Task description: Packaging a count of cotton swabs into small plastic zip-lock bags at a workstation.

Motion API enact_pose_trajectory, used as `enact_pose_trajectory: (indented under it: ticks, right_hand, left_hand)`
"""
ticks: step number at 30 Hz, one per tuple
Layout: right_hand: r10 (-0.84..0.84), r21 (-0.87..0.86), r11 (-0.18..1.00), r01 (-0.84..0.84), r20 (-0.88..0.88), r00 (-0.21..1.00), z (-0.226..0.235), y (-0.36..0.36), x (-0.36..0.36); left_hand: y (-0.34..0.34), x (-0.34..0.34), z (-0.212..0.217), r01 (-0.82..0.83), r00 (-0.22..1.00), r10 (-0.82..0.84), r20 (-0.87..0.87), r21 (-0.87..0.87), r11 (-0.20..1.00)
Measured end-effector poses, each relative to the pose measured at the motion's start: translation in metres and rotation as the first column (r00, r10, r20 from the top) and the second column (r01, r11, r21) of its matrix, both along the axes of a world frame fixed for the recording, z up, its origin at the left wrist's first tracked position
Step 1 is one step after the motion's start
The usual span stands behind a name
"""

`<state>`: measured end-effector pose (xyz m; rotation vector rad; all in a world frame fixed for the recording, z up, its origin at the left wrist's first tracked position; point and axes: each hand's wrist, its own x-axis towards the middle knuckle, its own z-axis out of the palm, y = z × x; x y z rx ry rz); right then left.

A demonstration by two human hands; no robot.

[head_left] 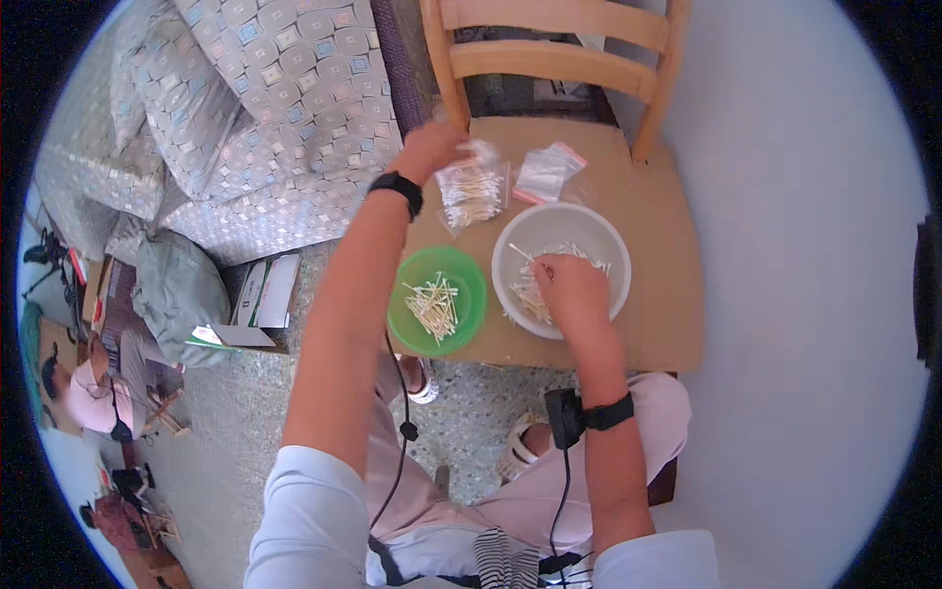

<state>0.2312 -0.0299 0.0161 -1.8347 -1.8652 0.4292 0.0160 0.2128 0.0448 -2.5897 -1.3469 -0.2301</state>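
My right hand (577,290) reaches into a white bowl (618,231) of cotton swabs. A single cotton swab (521,251) sticks out from its pinched fingertips, above the loose swabs. To the left, a green bowl (474,309) holds a loose heap of cotton swabs (433,307). My left hand (434,149) is stretched to the far left side of the seat. Its blurred fingers are beside a clear plastic bag (479,151), and their grip cannot be made out. Just nearer lie clear bags filled with cotton swabs (473,194), in a pile.
Flat zip bags with red edges (549,173) lie behind the white bowl. Brown cardboard (657,265) covers the wooden chair's seat, with its slatted backrest (554,61) beyond. A patterned sofa (294,177) stands left, a wall right. Other people (98,398) sit far left.
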Motion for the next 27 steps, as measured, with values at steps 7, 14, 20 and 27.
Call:
enact_pose_trajectory:
  ticks: [7,14,20,27]
  right_hand:
    - [-0.033,0.023,0.999,0.034,-0.031,0.999,0.012,0.000,0.002]
    - [-0.100,-0.014,0.995,0.100,0.002,0.995,0.021,0.004,-0.002]
    - [-0.082,-0.119,0.989,0.091,0.078,0.994,0.006,0.003,-0.004]
    - [-0.054,-0.124,0.991,0.054,0.009,0.999,0.013,-0.001,0.002]
  left_hand:
    - [-0.013,0.020,-0.030,-0.025,0.971,0.041,0.234,-0.069,0.997]
    - [-0.010,0.085,-0.036,0.336,0.930,-0.286,0.229,-0.221,0.916]
    - [-0.018,0.105,-0.060,0.329,0.944,-0.318,0.083,-0.254,0.909]
    - [-0.029,0.114,-0.063,0.252,0.967,-0.237,0.090,-0.244,0.936]
